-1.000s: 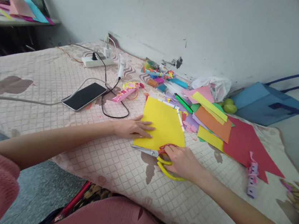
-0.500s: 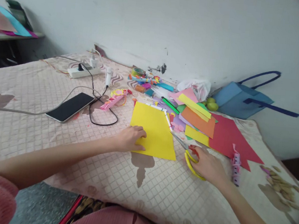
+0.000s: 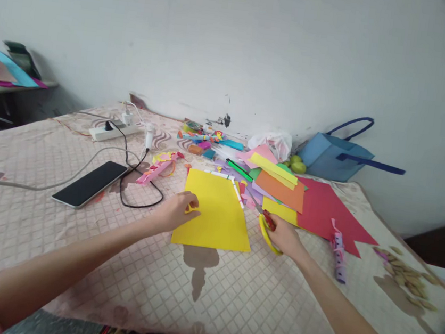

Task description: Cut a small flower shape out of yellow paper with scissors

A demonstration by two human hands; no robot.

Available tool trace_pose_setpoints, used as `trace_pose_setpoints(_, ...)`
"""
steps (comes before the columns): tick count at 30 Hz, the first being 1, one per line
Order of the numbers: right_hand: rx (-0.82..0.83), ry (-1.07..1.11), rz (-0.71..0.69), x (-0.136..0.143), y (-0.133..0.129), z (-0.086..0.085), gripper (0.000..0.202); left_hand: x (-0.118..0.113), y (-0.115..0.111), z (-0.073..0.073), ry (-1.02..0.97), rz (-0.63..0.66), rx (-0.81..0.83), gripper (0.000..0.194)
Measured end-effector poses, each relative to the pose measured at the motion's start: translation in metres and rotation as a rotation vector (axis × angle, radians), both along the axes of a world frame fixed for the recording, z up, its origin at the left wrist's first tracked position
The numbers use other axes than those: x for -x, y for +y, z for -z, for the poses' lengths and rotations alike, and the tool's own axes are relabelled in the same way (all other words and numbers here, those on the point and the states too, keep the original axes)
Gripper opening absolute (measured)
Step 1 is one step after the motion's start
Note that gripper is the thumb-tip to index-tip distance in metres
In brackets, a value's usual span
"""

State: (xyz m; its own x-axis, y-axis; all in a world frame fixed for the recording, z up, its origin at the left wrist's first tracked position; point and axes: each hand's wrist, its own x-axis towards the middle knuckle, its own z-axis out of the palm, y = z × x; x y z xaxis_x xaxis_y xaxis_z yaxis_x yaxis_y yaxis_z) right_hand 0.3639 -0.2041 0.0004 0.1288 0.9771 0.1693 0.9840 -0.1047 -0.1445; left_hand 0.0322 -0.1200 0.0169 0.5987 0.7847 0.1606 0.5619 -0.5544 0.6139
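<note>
Head view — flat yellow sheet [image 3: 217, 220]

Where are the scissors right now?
In the head view, the scissors are right of centre, in the person's right hand, just beside the right edge of the large yellow sheet.

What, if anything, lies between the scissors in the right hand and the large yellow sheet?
Beside the blades, a slim white stick lies along the upper right edge of the yellow sheet. Lower down, nothing visible but patterned cloth separates the scissors from it.
</note>
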Motion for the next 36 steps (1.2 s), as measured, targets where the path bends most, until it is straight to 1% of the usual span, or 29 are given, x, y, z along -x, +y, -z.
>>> trace_pose_setpoints(3, -0.026, -0.021, 0.018, -0.002, 0.007, -0.001, 0.031, 0.019, 0.02, 0.003, -0.095, -0.169, 0.044, 0.019)
trace_pose_setpoints(4, -0.034, -0.029, 0.027, -0.005, 0.005, -0.001, 0.033, 0.024, 0.025, 0.004, -0.138, -0.217, 0.097, 0.02)
trace_pose_setpoints(6, -0.046, -0.042, 0.055, -0.012, -0.005, -0.002, 0.036, 0.028, 0.034, 0.006, -0.245, -0.283, 0.268, 0.025)
trace_pose_setpoints(8, -0.048, -0.067, 0.094, -0.02, -0.02, -0.003, 0.034, 0.026, 0.041, 0.007, -0.332, -0.309, 0.417, 0.03)
trace_pose_setpoints(9, -0.042, -0.092, 0.108, -0.023, -0.027, -0.004, 0.033, 0.023, 0.044, 0.007, -0.359, -0.313, 0.462, 0.032)
trace_pose_setpoints(12, -0.015, -0.223, 0.09, -0.03, -0.046, -0.01, 0.031, 0.013, 0.052, 0.007, -0.391, -0.316, 0.501, 0.034)
trace_pose_setpoints(15, -0.016, -0.299, 0.056, -0.027, -0.052, -0.021, 0.03, 0.004, 0.058, 0.009, -0.423, -0.321, 0.537, 0.036)
trace_pose_setpoints(16, -0.023, -0.282, 0.051, -0.023, -0.05, -0.025, 0.029, 0.002, 0.059, 0.01, -0.44, -0.323, 0.548, 0.038)
trace_pose_setpoints(18, -0.047, -0.167, 0.042, -0.011, -0.042, -0.032, 0.025, -0.003, 0.06, 0.012, -0.482, -0.33, 0.556, 0.041)
trace_pose_setpoints(20, -0.048, 0.05, -0.053, 0.003, -0.028, -0.033, 0.02, -0.006, 0.059, 0.012, -0.523, -0.334, 0.545, 0.043)
trace_pose_setpoints(22, -0.004, 0.256, -0.148, 0.017, -0.012, -0.031, 0.018, -0.007, 0.057, 0.009, -0.549, -0.325, 0.523, 0.043)
trace_pose_setpoints(24, 0.003, 0.31, -0.173, 0.029, 0.005, -0.025, 0.018, -0.005, 0.055, 0.001, -0.565, -0.304, 0.494, 0.04)
trace_pose_setpoints(26, -0.001, 0.355, -0.178, 0.038, 0.02, -0.02, 0.019, -0.001, 0.052, -0.012, -0.575, -0.262, 0.43, 0.035)
trace_pose_setpoints(28, 0.007, 0.423, -0.177, 0.047, 0.033, -0.015, 0.021, 0.003, 0.047, -0.029, -0.536, -0.165, 0.283, 0.024)
trace_pose_setpoints(29, 0.015, 0.469, -0.176, 0.052, 0.039, -0.014, 0.023, 0.005, 0.044, -0.038, -0.492, -0.143, 0.213, 0.02)
trace_pose_setpoints(31, 0.047, 0.582, -0.176, 0.062, 0.049, -0.011, 0.028, 0.006, 0.038, -0.058, -0.447, -0.142, 0.105, 0.024)
trace_pose_setpoints(33, 0.085, 0.711, -0.169, 0.071, 0.058, -0.009, 0.032, 0.006, 0.031, -0.075, -0.45, -0.135, 0.035, 0.027)
trace_pose_setpoints(36, 0.114, 0.909, -0.163, 0.081, 0.069, -0.007, 0.038, 0.007, 0.024, -0.093, -0.511, -0.093, -0.002, 0.028)
